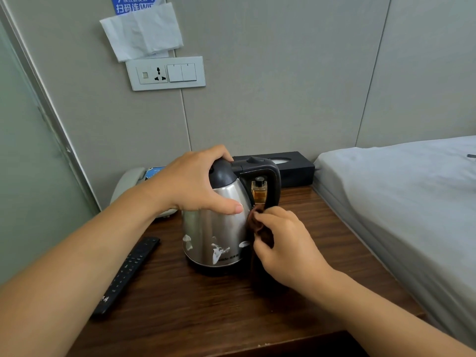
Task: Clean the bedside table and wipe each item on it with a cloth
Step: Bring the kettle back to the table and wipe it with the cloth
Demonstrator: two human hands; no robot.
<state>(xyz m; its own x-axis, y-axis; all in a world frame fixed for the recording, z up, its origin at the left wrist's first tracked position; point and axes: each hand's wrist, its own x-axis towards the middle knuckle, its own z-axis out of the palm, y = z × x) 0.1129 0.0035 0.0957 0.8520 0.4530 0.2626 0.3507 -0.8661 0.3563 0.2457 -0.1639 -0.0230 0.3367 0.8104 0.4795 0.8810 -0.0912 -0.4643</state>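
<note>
The electric kettle (pixel 216 228) stands mid-table on the bedside table (pixel 180 305). Its polished steel looks slippery and rigid, so the black lid and handle are probably the surest holds. The left hand (pixel 195 181) grips its top; the right hand (pixel 280 240) pinches a soft brown cloth (pixel 260 228) against its right flank. A perfume bottle (pixel 258 190) shows partly through the handle; the telephone (pixel 128 181) far left is mostly hidden. A remote control (pixel 128 271) lies near left.

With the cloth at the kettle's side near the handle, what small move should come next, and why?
Probably slide the cloth in the right hand down the kettle toward its front, where white smudges show. The left hand grips the lid and steadies it.
</note>
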